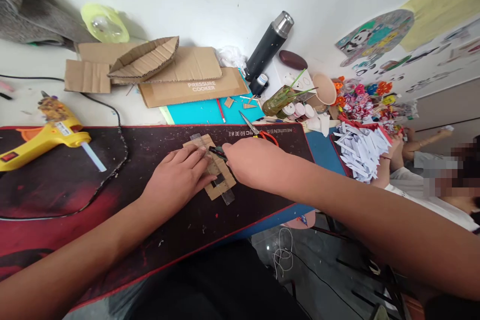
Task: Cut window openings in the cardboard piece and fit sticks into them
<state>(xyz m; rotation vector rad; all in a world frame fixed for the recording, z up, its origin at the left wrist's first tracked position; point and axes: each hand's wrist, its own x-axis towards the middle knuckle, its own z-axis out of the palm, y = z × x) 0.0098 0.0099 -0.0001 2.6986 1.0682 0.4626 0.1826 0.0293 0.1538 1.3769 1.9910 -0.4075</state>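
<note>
A small piece of brown cardboard [213,193] lies on the black desk mat, with a clear ruler [228,197] laid slantwise across it. My left hand [182,170] holds the ruler down against the cardboard, its fingers bent over it and its thumb lower down. In my closed right hand [252,162] is a black utility knife [216,152], its front end over the cardboard beside my left fingertips. Whether the blade touches the cardboard I cannot tell. Just behind my right hand lie scissors [250,124] with red-orange handles, partly hidden by that hand.
At left lies a yellow hot glue gun [48,141] with a black cord [123,152]. Cardboard pieces [195,91], a black thermos [267,46] and a jar [276,102] stand along the wall. Folded white paper strips [360,147] fill a box at right, near another person [423,185].
</note>
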